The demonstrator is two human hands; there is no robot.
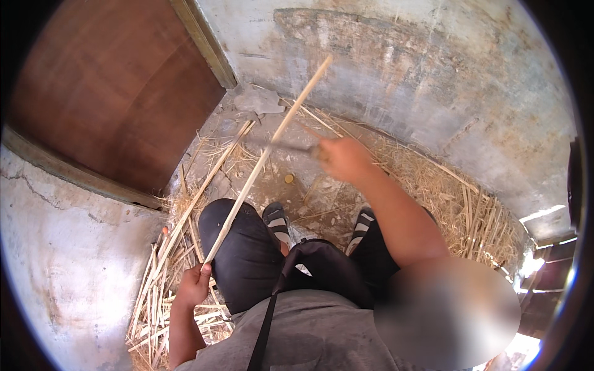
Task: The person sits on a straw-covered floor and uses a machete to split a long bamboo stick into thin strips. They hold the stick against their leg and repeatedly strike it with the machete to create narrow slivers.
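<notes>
My left hand (pixel 195 285) is closed around the lower end of a long, pale bamboo strip (pixel 247 185). The strip slants up over my left knee and away to the right, its far end in the air near the wall. In my right hand (pixel 346 159) is a knife (pixel 289 146), gripped by its handle. Its blade points left and crosses the strip near mid-length; motion blurs the blade, and I cannot tell whether it touches the strip.
Cut strips (pixel 154 297) lie heaped at my left beside the wall. Shavings (pixel 427 185) pile along the wall at right. A brown door panel (pixel 117 93) stands at far left. My feet in striped socks (pixel 278 226) rest on the littered floor, near a small yellow round thing (pixel 289 179).
</notes>
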